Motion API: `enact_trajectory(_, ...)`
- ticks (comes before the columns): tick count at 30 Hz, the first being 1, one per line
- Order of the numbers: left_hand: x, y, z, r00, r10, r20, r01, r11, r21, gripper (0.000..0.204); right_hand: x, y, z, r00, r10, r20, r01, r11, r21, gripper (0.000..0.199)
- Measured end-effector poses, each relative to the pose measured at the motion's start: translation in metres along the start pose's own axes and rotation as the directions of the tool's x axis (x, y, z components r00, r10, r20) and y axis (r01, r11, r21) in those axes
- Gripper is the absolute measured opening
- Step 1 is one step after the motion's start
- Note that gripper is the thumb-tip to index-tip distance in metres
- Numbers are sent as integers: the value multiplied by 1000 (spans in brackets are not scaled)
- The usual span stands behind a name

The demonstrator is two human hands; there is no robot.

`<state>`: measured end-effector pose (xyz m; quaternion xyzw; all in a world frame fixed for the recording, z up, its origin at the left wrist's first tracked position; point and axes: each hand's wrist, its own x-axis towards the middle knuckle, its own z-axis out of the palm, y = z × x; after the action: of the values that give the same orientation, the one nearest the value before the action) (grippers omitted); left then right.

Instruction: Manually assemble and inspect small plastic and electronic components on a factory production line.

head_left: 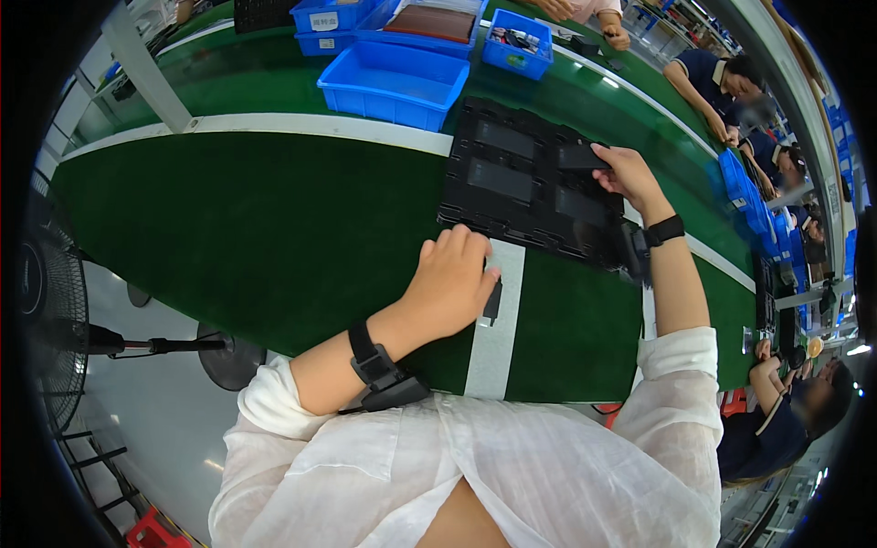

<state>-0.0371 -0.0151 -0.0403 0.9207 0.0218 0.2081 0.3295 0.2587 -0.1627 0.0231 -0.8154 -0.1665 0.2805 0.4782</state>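
Observation:
A black moulded tray [541, 203] lies on the green work surface, with flat black rectangular pieces such as this one [499, 180] sitting in its compartments. My right hand [628, 177] pinches another flat black piece [577, 158] by its right end, over the tray's far right compartment. At the tray's near left corner my left hand [449, 281] is closed with its fingers curled down. Below its thumb shows a small black piece [493, 304] with a pale end; whether the hand grips it is hidden. Each wrist wears a black strap.
An open blue bin [393, 87] stands beyond the tray, and a smaller blue bin [517, 44] with small parts is to its right. A white rail [301, 122] crosses the bench. To the left stands a black fan [55, 292]. Co-workers [722, 87] sit along the right.

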Motion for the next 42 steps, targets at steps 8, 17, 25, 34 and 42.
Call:
enact_trajectory(8,47,8,-29,988,-82,-131,-3,839,-544,30,-101,0,80,952,-295,85,215,840,498,19)
enact_trajectory(17,53,6,-39,983,130,126,6,674,-739,55,-166,13,122,933,-338,125,242,843,480,15)
enact_trajectory(25,46,9,-35,980,174,100,-53,708,-704,48,-167,29,127,929,-352,118,247,824,509,13)
enact_trajectory(34,40,8,-30,988,103,117,22,650,-760,42,-173,28,129,929,-348,124,240,822,516,11)
enact_trajectory(42,47,8,-28,986,-134,103,151,428,-891,25,-171,31,134,933,-344,107,250,831,497,11)
